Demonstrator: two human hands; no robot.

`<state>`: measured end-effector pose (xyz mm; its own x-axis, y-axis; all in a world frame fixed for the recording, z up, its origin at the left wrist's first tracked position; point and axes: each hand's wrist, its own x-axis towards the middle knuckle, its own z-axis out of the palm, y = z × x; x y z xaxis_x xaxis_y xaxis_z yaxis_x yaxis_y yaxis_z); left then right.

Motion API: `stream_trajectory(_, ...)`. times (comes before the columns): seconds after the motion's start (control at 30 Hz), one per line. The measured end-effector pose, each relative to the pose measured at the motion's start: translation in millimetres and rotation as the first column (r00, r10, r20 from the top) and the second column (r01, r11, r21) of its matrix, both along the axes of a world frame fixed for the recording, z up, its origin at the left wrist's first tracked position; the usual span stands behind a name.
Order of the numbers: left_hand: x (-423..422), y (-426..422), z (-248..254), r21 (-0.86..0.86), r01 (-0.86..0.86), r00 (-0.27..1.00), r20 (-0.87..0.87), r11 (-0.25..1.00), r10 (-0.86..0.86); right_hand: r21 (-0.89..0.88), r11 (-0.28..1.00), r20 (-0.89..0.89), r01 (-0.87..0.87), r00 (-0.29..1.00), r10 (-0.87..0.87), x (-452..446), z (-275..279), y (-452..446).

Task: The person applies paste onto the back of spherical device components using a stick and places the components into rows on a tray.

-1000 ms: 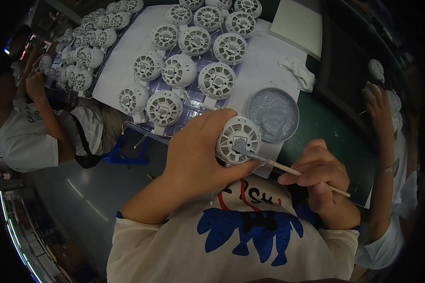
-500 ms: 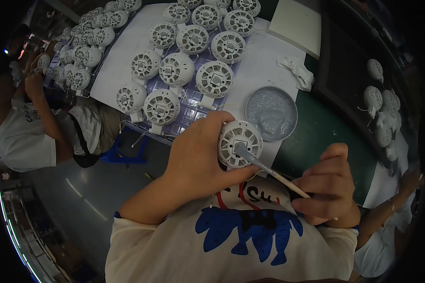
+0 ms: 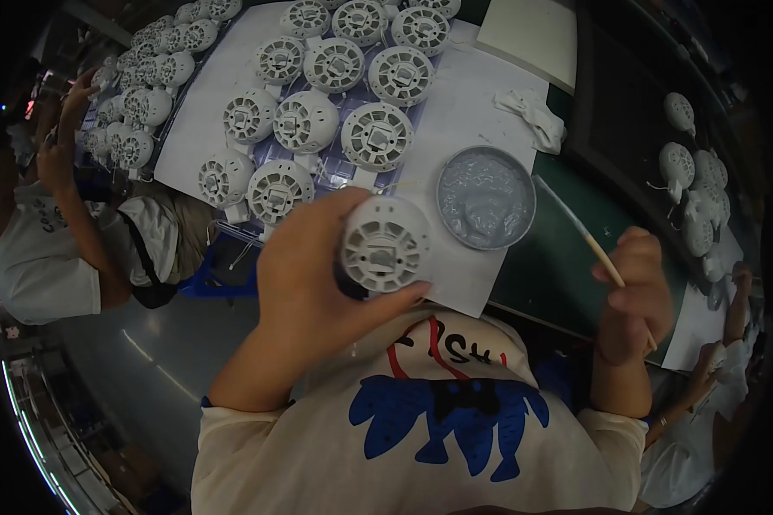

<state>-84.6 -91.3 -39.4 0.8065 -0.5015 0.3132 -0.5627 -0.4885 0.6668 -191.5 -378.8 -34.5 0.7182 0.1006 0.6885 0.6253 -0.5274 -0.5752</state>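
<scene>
My left hand (image 3: pixel 309 266) is wrapped around a white round plastic housing (image 3: pixel 385 245), its slotted face turned up. Grey paste covers a small square patch at the housing's centre. A thin wooden-handled brush (image 3: pixel 599 249) with a grey-coated far end is gripped in my right hand (image 3: pixel 637 292). The brush tip is up beside the right rim of a round dish of grey paste (image 3: pixel 486 199), apart from the housing. Several similar white housings stand in rows on a clear plastic tray (image 3: pixel 333 167) beyond my left hand.
A crumpled white cloth (image 3: pixel 532 120) lies behind the dish, near a pale block (image 3: pixel 528 39). More housings rest on a dark surface (image 3: pixel 618 112) at right. Co-workers sit at left (image 3: pixel 51 249) and right (image 3: pixel 696 429). A blue stool (image 3: pixel 228 273) stands at left.
The brush has lifted off the housing's centre and moved right and away, toward the dish's far side. My left hand has shifted the housing to the left, still holding it.
</scene>
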Motion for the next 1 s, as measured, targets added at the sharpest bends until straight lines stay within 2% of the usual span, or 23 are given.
stream_trajectory(0.07, 8, 14, 3, -0.06, -0.118, 0.987, 0.1, 0.991, 0.124, 0.138, 0.989, -0.169, 0.046, 0.985, -0.023, 1, -10, -9)
stream_trajectory(0.1, 13, 21, 5, -0.081, -0.162, 0.974, 0.148, 0.984, 0.172, 0.144, 0.988, -0.179, 0.06, 0.983, -0.034, -1, -15, -12)
stream_trajectory(0.13, 20, 27, 6, -0.084, -0.153, 0.948, 0.269, 0.985, 0.171, 0.167, 0.981, -0.28, 0.095, 0.959, -0.045, -2, -19, -15)
stream_trajectory(0.17, 21, 31, 6, -0.076, -0.145, 0.951, 0.264, 0.987, 0.16, 0.189, 0.973, -0.375, 0.129, 0.926, -0.05, -2, -25, -18)
stream_trajectory(0.27, 19, 34, 6, -0.008, -0.203, 0.923, 0.333, 0.979, 0.194, 0.236, 0.966, -0.416, 0.105, 0.909, 0.003, -2, -40, -28)
stream_trajectory(0.33, 14, 27, 2, 0.238, -0.253, 0.885, 0.45, 0.938, 0.125, 0.263, 0.96, -0.433, 0.096, 0.901, 0.029, 0, -45, -29)
stream_trajectory(0.5, 15, 11, -15, 0.343, -0.27, 0.857, 0.511, 0.9, 0.063, 0.281, 0.957, -0.458, 0.068, 0.886, 0.071, -3, -49, -29)
stream_trajectory(0.57, 17, 12, -19, 0.381, -0.297, 0.85, 0.523, 0.875, 0.061, 0.507, 0.84, -0.558, 0.193, 0.817, 0.148, -6, -50, -28)
stream_trajectory(0.63, 17, 15, -19, 0.431, -0.344, 0.845, 0.529, 0.834, 0.076, 0.51, 0.835, -0.568, 0.209, 0.811, 0.143, -8, -52, -35)
stream_trajectory(0.7, 14, 16, -16, 0.414, -0.335, 0.848, 0.524, 0.846, 0.08, 0.513, 0.831, -0.578, 0.217, 0.803, 0.147, -11, -53, -41)
stream_trajectory(0.77, 13, 19, -13, 0.395, -0.33, 0.851, 0.518, 0.857, 0.088, 0.522, 0.82, -0.497, 0.233, 0.865, 0.071, -14, -54, -45)
stream_trajectory(0.8, 14, 22, -11, 0.329, -0.31, 0.836, 0.541, 0.892, 0.091, 0.519, 0.822, -0.498, 0.233, 0.865, 0.069, -15, -52, -45)
stream_trajectory(0.83, 14, 26, -10, 0.262, -0.287, 0.821, 0.562, 0.921, 0.096, 0.516, 0.806, -0.466, 0.29, 0.885, -0.02, -17, -49, -45)
stream_trajectory(0.87, 15, 30, -9, 0.258, -0.285, 0.823, 0.56, 0.923, 0.097, 0.514, 0.785, -0.432, 0.346, 0.895, -0.111, -18, -46, -44)
stream_trajectory(0.9, 15, 34, -8, 0.228, -0.281, 0.809, 0.58, 0.932, 0.102, 0.51, 0.786, -0.434, 0.349, 0.894, -0.116, -20, -43, -44)
stream_trajectory(0.97, 15, 39, -9, 0.194, -0.272, 0.795, 0.597, 0.943, 0.107, 0.192, 0.931, -0.376, 0.31, 0.9, -0.222, -24, -38, -43)
stream_trajectory(1.0, 15, 40, -10, 0.174, -0.269, 0.797, 0.592, 0.947, 0.117, 0.187, 0.931, -0.377, 0.314, 0.898, -0.228, -25, -31, -39)
